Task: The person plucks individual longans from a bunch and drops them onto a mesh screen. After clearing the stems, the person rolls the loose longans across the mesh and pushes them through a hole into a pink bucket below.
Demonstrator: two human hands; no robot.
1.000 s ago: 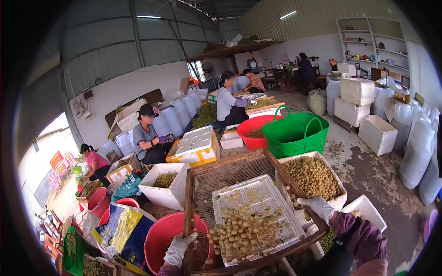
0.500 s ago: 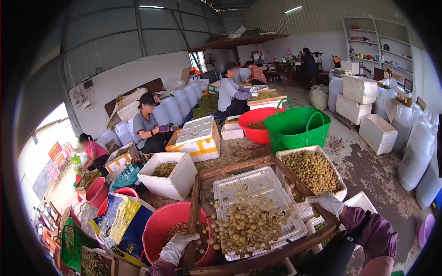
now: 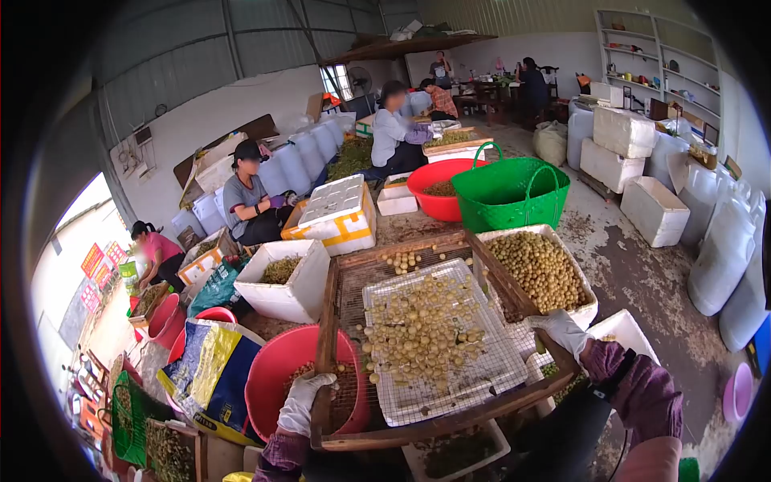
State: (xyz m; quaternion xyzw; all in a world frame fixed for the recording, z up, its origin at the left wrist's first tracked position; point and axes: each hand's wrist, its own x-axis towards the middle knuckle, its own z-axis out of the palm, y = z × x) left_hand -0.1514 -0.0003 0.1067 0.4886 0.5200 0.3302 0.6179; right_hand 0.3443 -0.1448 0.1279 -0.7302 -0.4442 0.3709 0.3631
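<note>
Both gloved hands hold a wooden-framed wire sieve (image 3: 450,434) tilted in front of me. My left hand (image 3: 303,404) wraps its fingers round the left side bar near the front corner, and my right hand (image 3: 564,334) grips the right side bar. Round yellow-brown longans (image 3: 430,337) lie scattered over the mesh, a few of them by the far bar. Beneath the mesh shows a white tray (image 3: 507,377). A red tub (image 3: 265,373) with small fruits inside sits under the left side. Past the right bar stands a foam box of longans (image 3: 542,269).
A green basket (image 3: 510,197) and a red basin (image 3: 438,173) stand beyond the sieve. White foam boxes (image 3: 293,293) fill the left. Seated people (image 3: 253,201) work among them. Stacked foam boxes (image 3: 622,153) and plastic-wrapped containers (image 3: 719,249) line the right.
The longans on the mesh have shifted away from the front bar and spread toward the middle and far side. The sieve's far edge has moved up and left in view.
</note>
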